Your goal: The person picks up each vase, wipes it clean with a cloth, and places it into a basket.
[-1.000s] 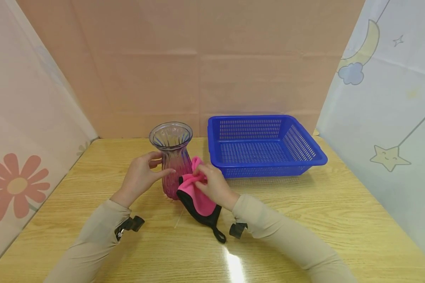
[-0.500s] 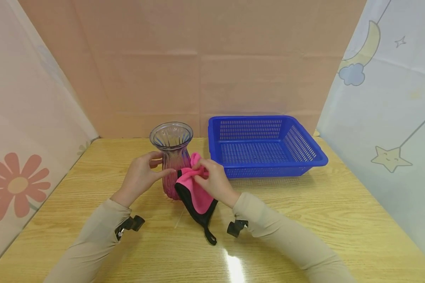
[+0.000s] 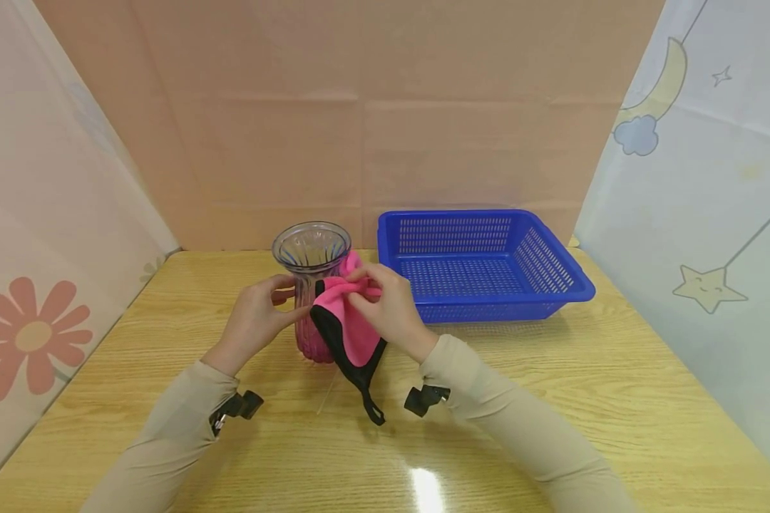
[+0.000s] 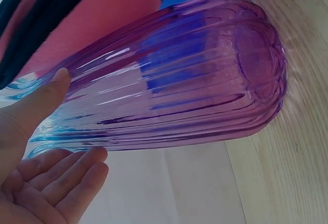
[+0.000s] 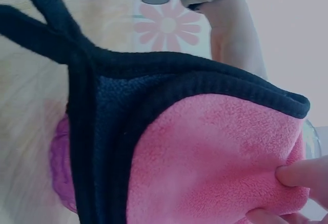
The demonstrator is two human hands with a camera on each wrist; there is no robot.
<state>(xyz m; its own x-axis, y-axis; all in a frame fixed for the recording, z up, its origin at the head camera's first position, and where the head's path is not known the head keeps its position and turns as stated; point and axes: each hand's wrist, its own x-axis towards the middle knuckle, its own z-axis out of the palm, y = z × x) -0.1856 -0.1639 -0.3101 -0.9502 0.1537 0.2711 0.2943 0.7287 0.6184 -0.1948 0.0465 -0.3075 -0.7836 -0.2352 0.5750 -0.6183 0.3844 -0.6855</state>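
Observation:
A ribbed glass vase (image 3: pixel 304 291), blue-grey at the rim and pink-purple below, stands upright on the table. My left hand (image 3: pixel 257 313) holds it from the left, thumb on the near side and fingers behind; the left wrist view shows the thumb and curled fingers about the vase's narrower part (image 4: pixel 169 90). Between thumb and fingers, my right hand (image 3: pixel 391 306) pinches a pink cleaning cloth (image 3: pixel 353 324) with black edging and a black hanging loop. The cloth lies against the vase's right side and covers part of it. Its fleecy surface (image 5: pixel 215 152) fills much of the right wrist view.
A blue plastic basket (image 3: pixel 488 298) with slotted walls stands at the back right, close to my right hand. Behind the wooden table (image 3: pixel 334 463) hangs a peach backdrop (image 3: pixel 359 128). Printed curtains flank both sides.
My right hand has slid the cloth upward along the vase, nearer its rim, and slightly left. The hanging loop has swung left and up. My left hand and the vase stay almost still.

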